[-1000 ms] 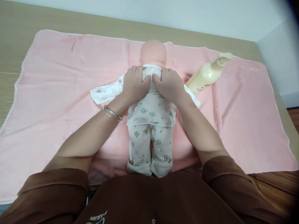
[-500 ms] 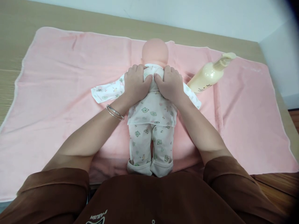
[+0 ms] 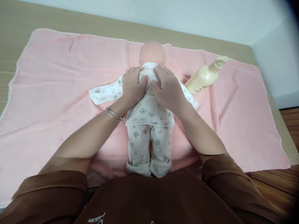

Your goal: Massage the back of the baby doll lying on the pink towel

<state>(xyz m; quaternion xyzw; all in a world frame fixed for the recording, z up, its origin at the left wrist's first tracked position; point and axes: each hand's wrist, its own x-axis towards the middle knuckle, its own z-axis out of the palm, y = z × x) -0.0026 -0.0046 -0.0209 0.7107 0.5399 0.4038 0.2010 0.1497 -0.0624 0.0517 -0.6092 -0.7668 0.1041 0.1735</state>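
Observation:
A baby doll [image 3: 149, 124] in white printed clothes lies on a pink towel [image 3: 58, 90], its bald head away from me and its feet at my body. My left hand [image 3: 132, 86], with a silver bangle at the wrist, lies flat on the doll's left shoulder. My right hand [image 3: 167, 90] lies flat on its right shoulder. The fingers of both reach up to the collar under the head, and the thumbs point inward and nearly meet. Neither hand holds anything.
A cream pump bottle [image 3: 203, 77] lies on its side on the towel, just right of the doll. The towel covers a wooden table [image 3: 70, 23] that meets a white wall at the back. The table's right edge drops to a wooden floor [image 3: 289, 124].
Both hands slid a little inward and up along the doll's shoulders toward the collar, and the right fingers stretched out further. The view shifted slightly.

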